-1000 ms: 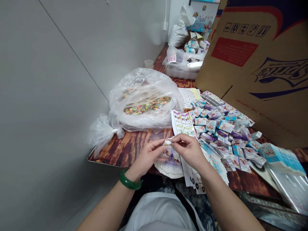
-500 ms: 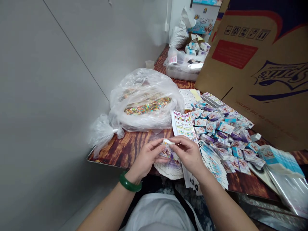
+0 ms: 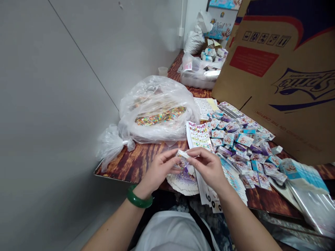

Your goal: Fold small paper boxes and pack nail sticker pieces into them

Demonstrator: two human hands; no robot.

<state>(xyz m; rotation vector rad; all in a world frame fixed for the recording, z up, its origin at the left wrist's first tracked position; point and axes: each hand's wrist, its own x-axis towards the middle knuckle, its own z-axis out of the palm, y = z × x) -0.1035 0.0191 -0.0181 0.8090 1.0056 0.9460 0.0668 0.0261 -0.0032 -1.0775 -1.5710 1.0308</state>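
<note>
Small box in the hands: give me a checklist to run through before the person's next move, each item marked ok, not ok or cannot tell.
1. Small box steadied by both the left hand and the right hand: ok, fingers of each are on it.
2. White end of the box fully closed: cannot tell, fingers cover part of it.
3. Something inside the box: cannot tell, the inside is not visible.
4. Pile of boxes apart from the hands: ok, it lies to their right.
5. Paper strips fully on the table: not ok, they reach past the front edge.
</note>
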